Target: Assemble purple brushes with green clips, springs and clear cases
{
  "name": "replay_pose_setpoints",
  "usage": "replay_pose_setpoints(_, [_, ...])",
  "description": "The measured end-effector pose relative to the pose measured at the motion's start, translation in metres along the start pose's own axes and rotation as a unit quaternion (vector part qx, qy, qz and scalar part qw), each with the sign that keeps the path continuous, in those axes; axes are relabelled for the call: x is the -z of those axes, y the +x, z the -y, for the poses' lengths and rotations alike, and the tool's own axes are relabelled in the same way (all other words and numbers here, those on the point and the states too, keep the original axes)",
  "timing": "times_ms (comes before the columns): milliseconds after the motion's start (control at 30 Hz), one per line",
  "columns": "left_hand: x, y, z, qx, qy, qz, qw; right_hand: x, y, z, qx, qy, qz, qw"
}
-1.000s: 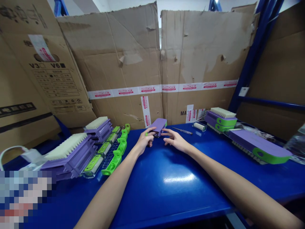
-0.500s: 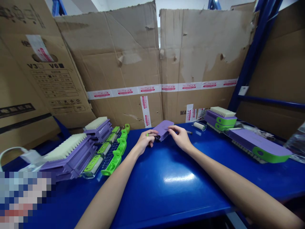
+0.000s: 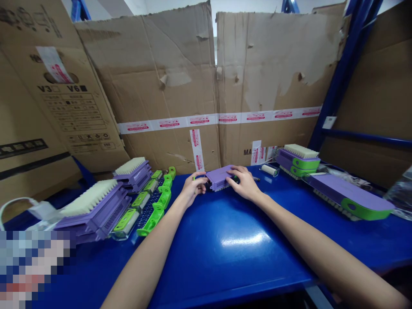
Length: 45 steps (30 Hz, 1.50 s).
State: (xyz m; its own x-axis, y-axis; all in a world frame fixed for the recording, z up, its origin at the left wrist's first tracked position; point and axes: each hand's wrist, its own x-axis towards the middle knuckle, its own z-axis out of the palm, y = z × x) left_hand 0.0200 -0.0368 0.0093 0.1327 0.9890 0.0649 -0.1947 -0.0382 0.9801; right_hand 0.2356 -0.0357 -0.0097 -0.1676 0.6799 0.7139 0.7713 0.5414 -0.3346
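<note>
A purple brush housing (image 3: 221, 177) with a slotted side lies in front of me near the back of the blue table. My right hand (image 3: 245, 183) is closed around its right end, thumb on the near side and fingers over the top. A bit of green shows under those fingers. At the housing's left end is my left hand (image 3: 192, 189), its fingers curled. A small green piece (image 3: 194, 178) peeks out between them, mostly hidden. Something dark, too small to make out, sits between the left fingertips and the housing.
At left are stacked purple housings with cream bristles (image 3: 92, 197), a row of green-topped clear parts (image 3: 131, 210) and green end caps (image 3: 154, 219). On the right lie purple-and-green brushes (image 3: 350, 193) and a small cream block (image 3: 269, 170). Cardboard (image 3: 167, 86) walls the back.
The purple housing has turned so that its slotted side faces me. My right hand has gone from open beside it to gripping its right end. The left hand has shifted slightly left.
</note>
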Motion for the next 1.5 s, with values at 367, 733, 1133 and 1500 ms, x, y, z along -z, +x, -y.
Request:
replay_pose_setpoints(367, [-0.001, 0.006, 0.003, 0.055, 0.036, -0.068, 0.996, 0.007, 0.002, 0.0, 0.079, 0.018, 0.071, 0.994])
replay_pose_setpoints(733, [-0.002, 0.006, 0.006, 0.042, 0.186, -0.115, 0.975, 0.016, 0.0, 0.015, 0.089, -0.091, 0.093, 0.987])
replay_pose_setpoints(1133, [0.012, 0.0, -0.006, 0.065, 0.092, 0.003, 0.994, 0.011, 0.0, -0.001, 0.06, -0.006, 0.1, 0.993])
replay_pose_setpoints(1500, [0.015, 0.001, -0.003, 0.057, 0.11, 0.039, 0.992, 0.013, 0.001, 0.005, 0.109, -0.117, 0.092, 0.983])
